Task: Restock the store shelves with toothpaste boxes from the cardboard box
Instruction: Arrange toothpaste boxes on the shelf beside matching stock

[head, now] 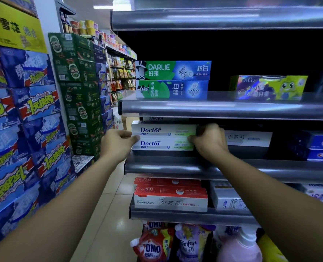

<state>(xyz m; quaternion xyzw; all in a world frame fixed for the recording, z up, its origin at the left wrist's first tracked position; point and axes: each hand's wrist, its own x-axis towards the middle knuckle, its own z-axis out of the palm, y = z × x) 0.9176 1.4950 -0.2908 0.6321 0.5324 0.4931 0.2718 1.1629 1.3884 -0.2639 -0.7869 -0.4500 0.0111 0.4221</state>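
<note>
Two white Doctor toothpaste boxes lie stacked at the left end of the middle shelf (175, 168): an upper box (162, 130) and a lower box (161, 144). My left hand (117, 143) grips their left ends, thumb on the front. My right hand (209, 140) grips their right ends with curled fingers. The cardboard box is out of view.
Darlie boxes (173, 70) and a children's toothpaste box (270, 87) sit on the shelf above. Red boxes (170, 193) fill the shelf below, and detergent pouches (153, 246) sit under those. Stacked beer cartons (77, 91) and blue cartons (24, 129) line the aisle's left side.
</note>
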